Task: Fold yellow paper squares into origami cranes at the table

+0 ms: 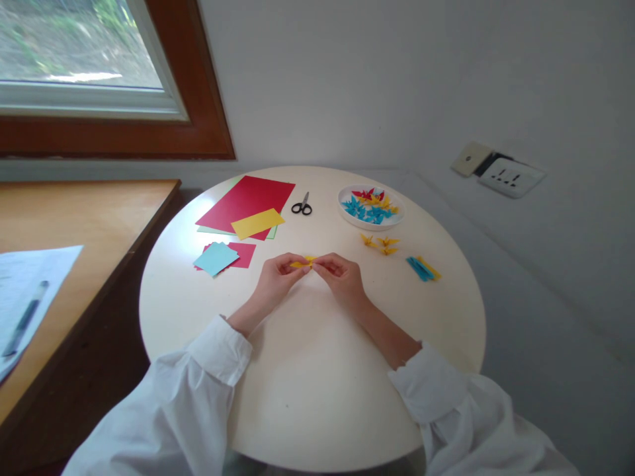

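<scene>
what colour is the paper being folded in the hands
Yellow folded paper, pinched between both hands, seen in the head view.

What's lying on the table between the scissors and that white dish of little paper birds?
Nothing. In the head view, the stretch of round table between the scissors and the white dish is bare tabletop.

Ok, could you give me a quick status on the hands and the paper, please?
Left hand and right hand both pinching the small yellow folded paper over the round table. Scissors and paper sheets lie beyond, apart. Nothing in the way.
</scene>
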The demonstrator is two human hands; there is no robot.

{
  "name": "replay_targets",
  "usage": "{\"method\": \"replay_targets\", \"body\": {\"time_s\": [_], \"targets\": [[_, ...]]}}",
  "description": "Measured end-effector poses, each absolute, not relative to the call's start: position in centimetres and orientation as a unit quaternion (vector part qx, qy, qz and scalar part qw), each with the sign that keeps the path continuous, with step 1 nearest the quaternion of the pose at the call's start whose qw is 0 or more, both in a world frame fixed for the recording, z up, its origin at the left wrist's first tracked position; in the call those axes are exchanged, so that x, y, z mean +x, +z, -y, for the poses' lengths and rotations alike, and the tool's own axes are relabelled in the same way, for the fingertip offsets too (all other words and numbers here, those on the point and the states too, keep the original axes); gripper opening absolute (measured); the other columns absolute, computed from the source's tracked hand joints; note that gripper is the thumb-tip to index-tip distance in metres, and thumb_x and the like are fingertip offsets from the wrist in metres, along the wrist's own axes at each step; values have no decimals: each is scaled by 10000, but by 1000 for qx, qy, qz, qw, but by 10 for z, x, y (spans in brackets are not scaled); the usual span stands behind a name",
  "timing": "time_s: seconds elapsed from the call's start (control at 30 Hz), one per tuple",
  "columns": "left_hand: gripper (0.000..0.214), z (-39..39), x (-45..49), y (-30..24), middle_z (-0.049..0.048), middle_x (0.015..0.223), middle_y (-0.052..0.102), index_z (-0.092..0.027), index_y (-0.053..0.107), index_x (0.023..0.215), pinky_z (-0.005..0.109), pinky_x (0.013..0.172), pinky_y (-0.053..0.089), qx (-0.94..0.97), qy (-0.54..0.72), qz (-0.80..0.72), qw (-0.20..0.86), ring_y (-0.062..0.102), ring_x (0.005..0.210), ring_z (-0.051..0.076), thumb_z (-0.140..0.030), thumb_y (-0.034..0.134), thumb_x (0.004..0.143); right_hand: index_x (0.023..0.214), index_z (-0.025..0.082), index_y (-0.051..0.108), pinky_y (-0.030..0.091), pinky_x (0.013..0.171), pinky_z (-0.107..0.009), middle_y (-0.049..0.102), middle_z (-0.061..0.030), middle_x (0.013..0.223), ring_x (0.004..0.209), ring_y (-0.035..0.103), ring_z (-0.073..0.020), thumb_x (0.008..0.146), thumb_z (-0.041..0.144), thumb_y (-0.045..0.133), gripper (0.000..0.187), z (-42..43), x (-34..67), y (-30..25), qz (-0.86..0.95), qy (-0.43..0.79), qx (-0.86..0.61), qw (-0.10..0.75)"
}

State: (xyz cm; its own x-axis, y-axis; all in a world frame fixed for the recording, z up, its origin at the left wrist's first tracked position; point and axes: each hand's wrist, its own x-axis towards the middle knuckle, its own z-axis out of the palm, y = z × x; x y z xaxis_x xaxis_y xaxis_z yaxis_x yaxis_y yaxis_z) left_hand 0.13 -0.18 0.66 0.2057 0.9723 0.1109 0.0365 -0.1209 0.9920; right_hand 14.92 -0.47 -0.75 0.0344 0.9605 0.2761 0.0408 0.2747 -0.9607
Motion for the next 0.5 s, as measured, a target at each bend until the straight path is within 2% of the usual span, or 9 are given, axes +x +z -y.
{"method": "replay_targets", "body": {"time_s": [0.5], "targets": [[202,4,3,10,42,746,670,-143,674,751,284,681,456,564,487,-425,514,589,707,158,-305,695,631,698,197,645,500,733,-312,645,-31,768,764,616,-171,647,313,686,134,4,149,-8,569,416,-410,579]]}}
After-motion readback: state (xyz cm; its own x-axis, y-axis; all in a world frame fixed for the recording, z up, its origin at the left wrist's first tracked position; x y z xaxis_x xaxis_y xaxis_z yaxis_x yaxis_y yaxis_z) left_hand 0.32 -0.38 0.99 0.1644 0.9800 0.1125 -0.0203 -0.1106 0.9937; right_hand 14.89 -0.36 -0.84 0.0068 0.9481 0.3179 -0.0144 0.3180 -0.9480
